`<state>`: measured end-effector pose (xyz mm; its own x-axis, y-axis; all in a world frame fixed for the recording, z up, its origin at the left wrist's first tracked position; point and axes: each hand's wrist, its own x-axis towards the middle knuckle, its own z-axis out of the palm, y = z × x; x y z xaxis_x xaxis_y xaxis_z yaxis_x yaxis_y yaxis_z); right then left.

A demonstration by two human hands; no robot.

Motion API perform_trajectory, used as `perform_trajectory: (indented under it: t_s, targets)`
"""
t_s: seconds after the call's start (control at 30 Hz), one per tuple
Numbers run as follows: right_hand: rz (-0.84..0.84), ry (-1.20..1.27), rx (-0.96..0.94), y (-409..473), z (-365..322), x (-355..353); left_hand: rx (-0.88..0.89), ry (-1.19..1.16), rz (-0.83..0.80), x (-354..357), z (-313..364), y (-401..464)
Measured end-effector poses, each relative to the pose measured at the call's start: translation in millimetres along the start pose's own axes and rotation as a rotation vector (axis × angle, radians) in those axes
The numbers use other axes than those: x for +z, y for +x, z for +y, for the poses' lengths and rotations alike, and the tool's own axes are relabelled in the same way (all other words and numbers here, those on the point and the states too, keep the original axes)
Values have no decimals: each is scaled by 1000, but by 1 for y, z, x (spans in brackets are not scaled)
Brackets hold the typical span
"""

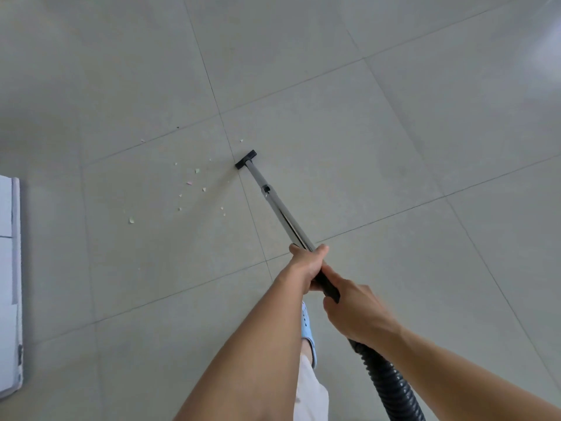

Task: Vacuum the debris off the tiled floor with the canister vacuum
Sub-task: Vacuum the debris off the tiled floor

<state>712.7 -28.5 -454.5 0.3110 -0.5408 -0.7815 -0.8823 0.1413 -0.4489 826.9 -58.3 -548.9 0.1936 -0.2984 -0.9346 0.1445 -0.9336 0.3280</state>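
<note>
A silver vacuum wand (277, 203) runs from my hands out to a small black floor nozzle (245, 159) that rests on the grey tiled floor (364, 147). My left hand (306, 265) grips the lower end of the wand. Just behind it, my right hand (353, 311) grips the black handle, from which a ribbed black hose (385, 381) trails to the bottom edge. Several small scraps of debris (197, 171), white, green and pink, lie scattered on the tile to the left of the nozzle. The canister is out of view.
A white flat object (10, 284) lies along the left edge of the floor. My foot in a light blue slipper (307, 329) stands below my hands. Bare tiles stretch to the right and far side.
</note>
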Motion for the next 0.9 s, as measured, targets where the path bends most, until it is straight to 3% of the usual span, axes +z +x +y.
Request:
perform_trajectory:
  t_s: [0.4,0.77,0.9]
  targets:
    - [52,69,-46,153,-110,-44,52,119,68,-96,144,109]
    - [52,112,-54,250,-177,-65,124,162,129,-153,225,177]
    - [12,239,24,273,-205,-66,127,168,183,-175,243,192]
